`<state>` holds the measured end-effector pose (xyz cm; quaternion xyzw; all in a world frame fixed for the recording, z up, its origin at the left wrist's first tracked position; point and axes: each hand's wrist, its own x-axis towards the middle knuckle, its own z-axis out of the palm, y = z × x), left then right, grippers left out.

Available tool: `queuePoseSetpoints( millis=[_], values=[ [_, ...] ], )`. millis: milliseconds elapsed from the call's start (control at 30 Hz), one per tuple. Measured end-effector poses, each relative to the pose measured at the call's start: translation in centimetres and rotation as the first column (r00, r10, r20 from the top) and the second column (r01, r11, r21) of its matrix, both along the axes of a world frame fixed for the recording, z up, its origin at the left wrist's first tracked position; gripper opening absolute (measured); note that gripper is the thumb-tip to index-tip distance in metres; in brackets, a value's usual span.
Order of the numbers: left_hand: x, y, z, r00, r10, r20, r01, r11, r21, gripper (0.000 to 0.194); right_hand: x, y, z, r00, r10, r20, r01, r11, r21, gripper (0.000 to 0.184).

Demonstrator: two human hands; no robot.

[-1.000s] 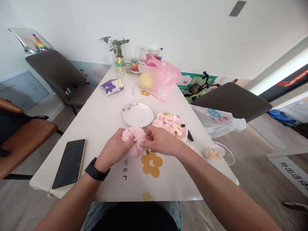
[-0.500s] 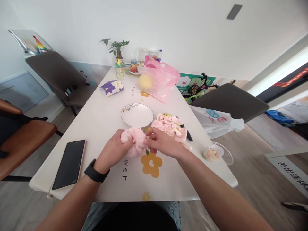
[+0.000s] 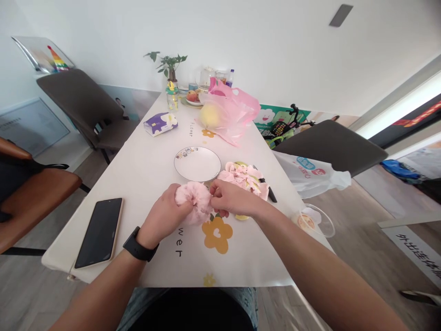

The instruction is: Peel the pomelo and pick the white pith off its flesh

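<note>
A peeled pomelo, pale pink and round with fluffy pith, sits in my left hand. The fingers wrap round its left side and the thumb presses near the hollow at its middle. My right hand is pinched closed against the pith on the pomelo's right edge; its fingertips are partly hidden. Behind my right hand lies a pile of pink and yellow-green peel pieces. A dark-handled knife rests beside the pile, partly covered by it. A white plate stands just beyond the pomelo.
To the left lies a phone. Farther back are a tissue pack, a pink plastic bag around a yellow fruit, a bottle and a fruit plate. A clear container and a white bag are at the right edge.
My right hand's fingers have drawn closer together at the pomelo's right edge. A yellow peel piece shows beneath my right wrist. The view has shifted slightly.
</note>
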<state>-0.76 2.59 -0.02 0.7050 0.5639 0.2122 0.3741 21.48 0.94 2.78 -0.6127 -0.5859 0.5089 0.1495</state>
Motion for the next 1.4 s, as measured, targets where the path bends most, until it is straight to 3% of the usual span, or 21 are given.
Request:
queuePoseSetpoints(
  millis=[133,300,533,833,1100,1400],
  values=[
    [0.0,-0.2,0.0,1.0,0.0,0.006,0.0,1.0,0.018,0.028,0.3,-0.7,-1.2,0.989,-0.054,-0.139,0.057,0.998,0.016,0.025],
    [-0.5,-0.1,-0.4,0.999,0.027,0.046,-0.027,1.0,-0.013,0.035,0.3,-1.5,-2.2,0.904,-0.118,-0.411,0.118,0.993,-0.027,0.03],
    [-0.6,0.0,-0.5,0.998,0.025,0.055,-0.025,1.0,-0.008,0.039,-0.2,-1.4,-2.4,0.939,-0.169,-0.301,0.138,0.983,-0.119,0.025],
    [-0.3,-0.1,-0.7,0.999,0.002,0.051,-0.004,0.999,0.044,0.038,0.1,-0.6,-3.4,0.964,-0.095,-0.247,0.075,0.993,-0.089,0.026],
    [-0.6,-0.1,-0.5,0.998,0.003,0.07,-0.004,1.0,0.013,0.037,0.3,-1.2,-3.6,0.925,-0.111,-0.364,0.091,0.993,-0.073,0.027],
    [-0.6,-0.1,-0.7,0.997,0.028,0.076,-0.029,1.0,0.007,0.04,-0.4,-1.2,-4.1,0.919,-0.186,-0.347,0.179,0.982,-0.052,0.03]
  ],
)
